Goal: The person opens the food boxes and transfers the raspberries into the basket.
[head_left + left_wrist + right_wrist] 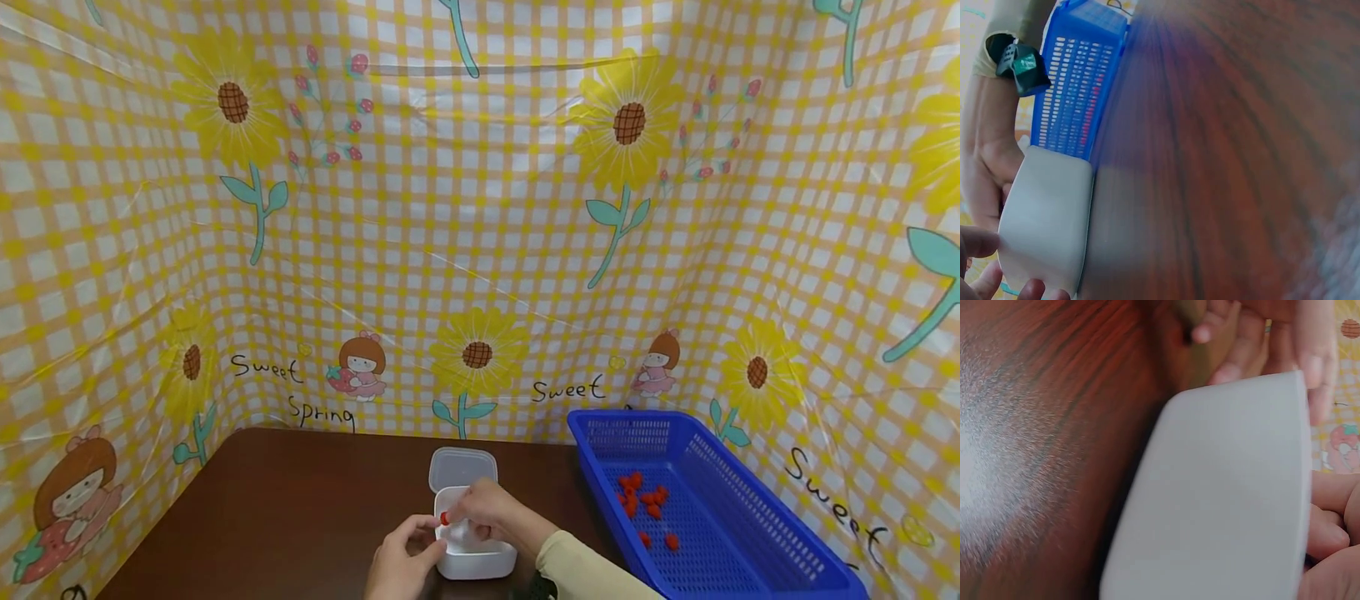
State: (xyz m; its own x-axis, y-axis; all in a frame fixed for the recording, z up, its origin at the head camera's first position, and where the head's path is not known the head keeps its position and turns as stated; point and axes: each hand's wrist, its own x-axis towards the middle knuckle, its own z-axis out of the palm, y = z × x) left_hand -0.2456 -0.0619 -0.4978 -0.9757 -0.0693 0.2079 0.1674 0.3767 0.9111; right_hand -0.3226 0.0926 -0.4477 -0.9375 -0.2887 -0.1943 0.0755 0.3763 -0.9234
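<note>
A white plastic box [477, 567] stands open on the brown table. My left hand [403, 557] holds its left side, thumb and fingers at the rim; in the left wrist view the fingertips [1034, 289] touch the outside wall. My right hand [491, 505] reaches over the box from the right, its fingers down inside. By its index fingertip, at the box's left end, a small red piece [445, 518] shows and appears pinched. The box wall [1210, 487] blocks the right wrist camera's view of the piece. Curled fingers [1329, 534] of the right hand show behind the rim.
A translucent lid [462, 469] lies just behind the box. On the right stands a blue perforated basket [738, 508] with several small red pieces [654, 497] in it. A checked, sunflower-printed cloth [450, 225] rises around the table's back and sides.
</note>
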